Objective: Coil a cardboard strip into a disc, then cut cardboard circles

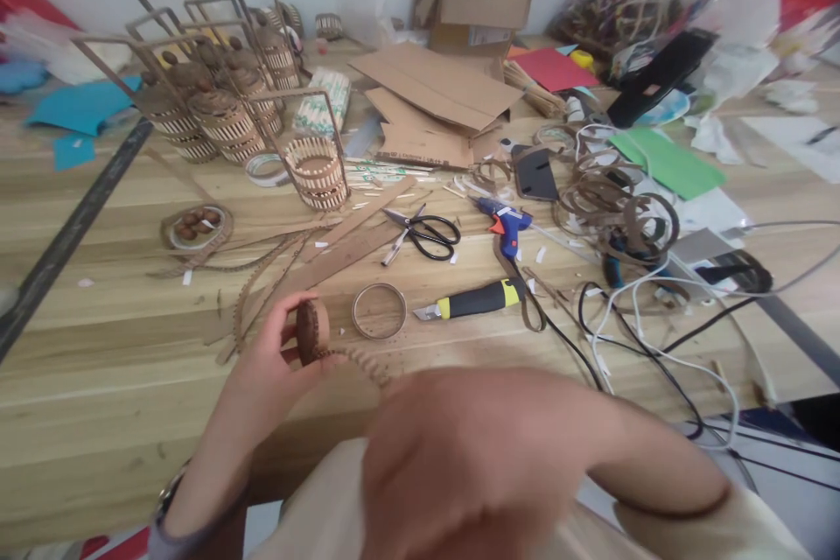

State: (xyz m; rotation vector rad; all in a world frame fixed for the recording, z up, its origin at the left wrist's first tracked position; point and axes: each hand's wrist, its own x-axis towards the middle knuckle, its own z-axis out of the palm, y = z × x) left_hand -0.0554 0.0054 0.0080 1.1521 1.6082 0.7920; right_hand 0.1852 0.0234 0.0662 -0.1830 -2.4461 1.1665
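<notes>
My left hand (pixel 262 381) is closed around a small round brown lid-like piece (pixel 313 331), its light rim turned to the right. From the lower edge of this piece a narrow notched strip (pixel 364 363) runs rightward and passes out of sight behind my right hand (pixel 459 464). That hand is large and blurred, close to the camera; its fingers are hidden, so whether it grips the strip does not show. Just beyond the hands a thin brown ring (pixel 379 311) lies flat. To its right is a yellow and black utility knife (pixel 479 299), blade pointing left.
Black-handled scissors (pixel 426 232) and a blue glue gun (pixel 505 223) lie farther back. Several stick-sided lanterns (pixel 223 118) stand at the back left, and an unlidded one (pixel 316 175) nearer. Brown strip coils (pixel 630 210) and cables (pixel 610 315) crowd the right. Flat cardboard (pixel 439 87) lies behind.
</notes>
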